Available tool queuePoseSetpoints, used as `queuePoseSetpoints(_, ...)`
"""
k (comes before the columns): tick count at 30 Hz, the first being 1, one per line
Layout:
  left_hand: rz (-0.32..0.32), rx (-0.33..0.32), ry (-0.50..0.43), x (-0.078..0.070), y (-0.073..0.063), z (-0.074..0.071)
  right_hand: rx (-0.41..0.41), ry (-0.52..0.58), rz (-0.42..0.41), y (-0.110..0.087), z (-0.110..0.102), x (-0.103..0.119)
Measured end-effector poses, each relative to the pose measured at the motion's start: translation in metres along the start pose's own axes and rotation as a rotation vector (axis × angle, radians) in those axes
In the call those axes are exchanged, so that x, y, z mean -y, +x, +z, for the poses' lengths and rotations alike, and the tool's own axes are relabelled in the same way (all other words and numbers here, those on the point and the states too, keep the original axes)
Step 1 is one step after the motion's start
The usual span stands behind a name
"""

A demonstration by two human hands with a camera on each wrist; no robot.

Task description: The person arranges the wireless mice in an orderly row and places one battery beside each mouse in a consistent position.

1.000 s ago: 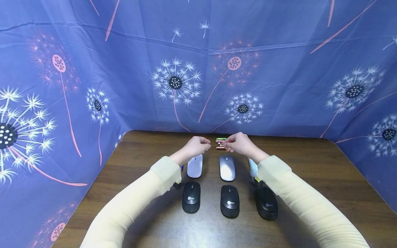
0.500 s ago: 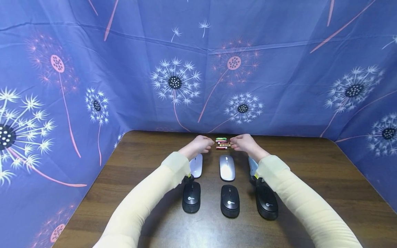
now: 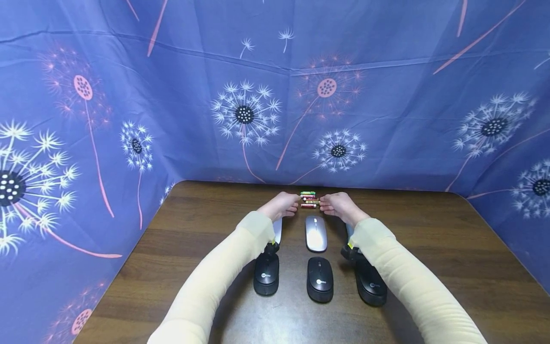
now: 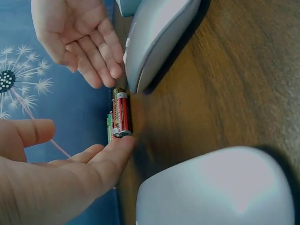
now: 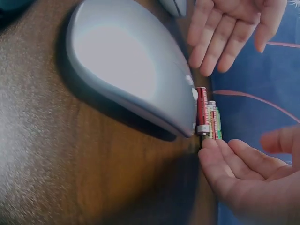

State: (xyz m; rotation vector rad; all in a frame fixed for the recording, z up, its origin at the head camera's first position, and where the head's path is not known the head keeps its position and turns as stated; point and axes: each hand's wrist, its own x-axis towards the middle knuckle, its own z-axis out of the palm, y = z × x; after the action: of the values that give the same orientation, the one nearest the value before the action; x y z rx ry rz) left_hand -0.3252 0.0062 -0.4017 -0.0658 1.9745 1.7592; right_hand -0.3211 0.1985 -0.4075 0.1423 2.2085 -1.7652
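Several small batteries (image 3: 308, 199) in red, green and gold lie side by side at the back of the table, between my two hands. My left hand (image 3: 281, 205) is at their left end, fingers extended and thumb raised. In the left wrist view, a fingertip of this left hand (image 4: 70, 173) is right at the end of a red battery (image 4: 123, 112). At the opposite end is my right hand (image 3: 339, 206), fingers loosely extended. The right wrist view shows fingertips of that right hand (image 5: 253, 178) close by the near end of the red battery (image 5: 202, 110).
A silver mouse (image 3: 316, 234) lies just in front of the batteries. A white mouse (image 3: 278, 231) and a light blue mouse (image 3: 350, 229) are partly hidden by my arms. Nearer stand three black mice (image 3: 320, 279) in a row. Patterned blue cloth (image 3: 275, 95) hangs behind the table (image 3: 193, 229).
My left hand has moved right, up to the batteries' left end. My right hand has drawn back from over the batteries to their right end, uncovering a gold one.
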Motion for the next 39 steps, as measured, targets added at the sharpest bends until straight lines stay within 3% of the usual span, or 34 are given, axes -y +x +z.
queuePoseSetpoints(24,-0.009,-0.027,0.040,0.001,0.014,0.009,-0.042,0.104,0.028,0.009,0.012,-0.008)
queuePoseSetpoints(39,0.015,-0.041,0.066,0.007,0.014,0.011,-0.039,0.111,0.043,0.009,0.012,-0.010)
